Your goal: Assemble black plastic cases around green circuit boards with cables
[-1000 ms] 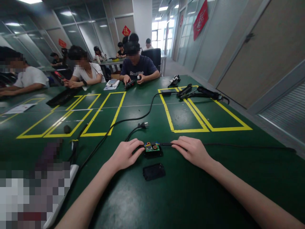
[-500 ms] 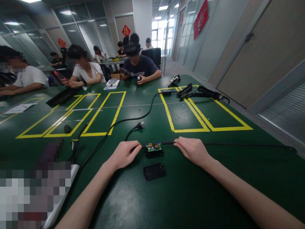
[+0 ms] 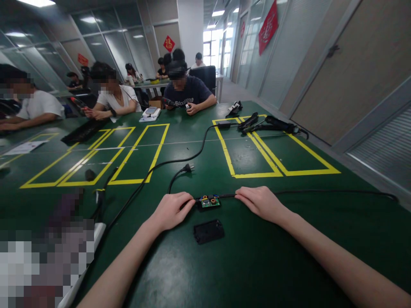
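A small green circuit board (image 3: 209, 201) with black cables leaving both ends sits on the green table (image 3: 250, 265). My left hand (image 3: 171, 210) is curled around the cable just left of the board. To the board's right, my right hand (image 3: 261, 202) pinches the long black cable (image 3: 321, 191) that runs off toward the table's right edge. A black plastic cover (image 3: 208, 231) lies flat just in front of the board, untouched. The left cable ends in a plug (image 3: 187, 168) farther back.
Yellow tape rectangles (image 3: 257, 149) mark the table. Black adapters and cords (image 3: 269, 124) lie at the far right, a thick cord (image 3: 180, 160) crosses the middle, and a white power strip (image 3: 93, 239) lies at the left. Other people (image 3: 184, 92) sit along the far side.
The board's black lower shell no longer shows under it; the board now looks bare between my hands. Both hands stay on the cables. Across the table a person has lifted a tool.
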Demonstrator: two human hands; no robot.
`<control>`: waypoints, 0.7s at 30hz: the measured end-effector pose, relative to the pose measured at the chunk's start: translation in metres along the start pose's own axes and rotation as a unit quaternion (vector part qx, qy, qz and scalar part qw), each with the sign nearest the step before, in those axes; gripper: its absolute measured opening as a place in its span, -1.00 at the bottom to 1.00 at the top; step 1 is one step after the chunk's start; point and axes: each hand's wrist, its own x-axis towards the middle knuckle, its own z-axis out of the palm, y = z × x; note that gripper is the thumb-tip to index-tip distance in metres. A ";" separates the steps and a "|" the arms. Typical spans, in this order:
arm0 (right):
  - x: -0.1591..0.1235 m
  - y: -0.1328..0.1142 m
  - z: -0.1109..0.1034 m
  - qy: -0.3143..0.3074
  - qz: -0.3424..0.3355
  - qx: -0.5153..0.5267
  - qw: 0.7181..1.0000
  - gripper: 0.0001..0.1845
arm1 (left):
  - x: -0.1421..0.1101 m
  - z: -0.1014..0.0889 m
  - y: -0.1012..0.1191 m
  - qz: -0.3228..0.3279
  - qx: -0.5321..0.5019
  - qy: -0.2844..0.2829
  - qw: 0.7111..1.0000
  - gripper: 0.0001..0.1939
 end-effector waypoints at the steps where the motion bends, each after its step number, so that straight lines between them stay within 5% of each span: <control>1: 0.000 0.000 0.000 -0.002 0.000 0.002 1.000 -0.58 | 0.000 0.001 -0.001 0.003 0.006 0.010 1.000 -0.69; 10: 0.002 -0.006 0.000 -0.023 -0.018 -0.031 0.999 -0.63 | 0.002 0.008 0.002 0.036 0.006 0.069 0.997 -0.76; 21: 0.006 -0.012 0.004 0.025 -0.057 -0.022 0.998 -0.64 | 0.005 0.009 0.004 0.030 -0.026 0.103 0.994 -0.76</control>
